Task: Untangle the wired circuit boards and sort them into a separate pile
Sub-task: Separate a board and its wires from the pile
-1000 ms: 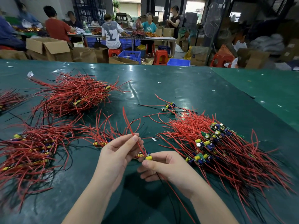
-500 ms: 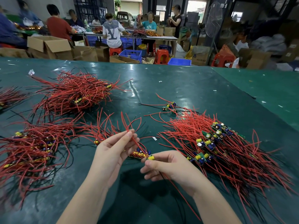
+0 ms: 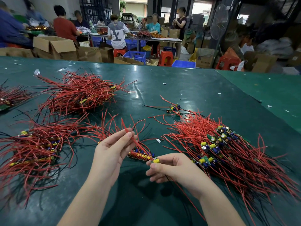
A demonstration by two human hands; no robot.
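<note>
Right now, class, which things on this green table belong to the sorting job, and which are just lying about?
Job:
- circuit board pinched in the right hand
- red wire held by the left hand
- tangled bunch between the hands
- sorted pile on the right

Lying about:
- paper scraps
- cardboard boxes
- red stools

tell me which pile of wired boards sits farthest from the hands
The small pile cut off at the table's far left edge; the other piles lie nearer the left hand and right hand.

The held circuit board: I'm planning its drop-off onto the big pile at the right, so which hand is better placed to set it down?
Probably the right hand: it pinches the circuit board beside the right pile. The left hand pinches only a red wire.
</note>
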